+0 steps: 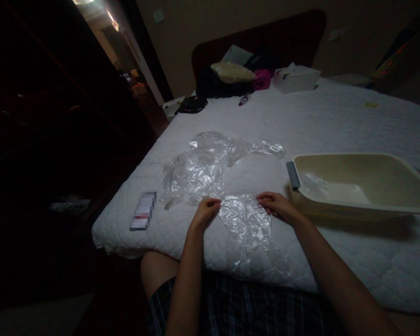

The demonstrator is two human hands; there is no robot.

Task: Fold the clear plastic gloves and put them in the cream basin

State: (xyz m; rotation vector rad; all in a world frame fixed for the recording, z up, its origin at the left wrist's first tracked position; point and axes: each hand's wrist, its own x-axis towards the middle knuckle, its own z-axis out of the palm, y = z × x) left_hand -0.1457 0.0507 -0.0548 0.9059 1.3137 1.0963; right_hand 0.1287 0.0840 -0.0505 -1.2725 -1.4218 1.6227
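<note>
On the bed, one plastic bag lies at the near edge; behind it, a heap of plastic bags toward the left edge; right, a tub; a box before the headboard.

Phone blurred to blocks; tub cut off at right; plastic indistinct toward near edge of bed
</note>
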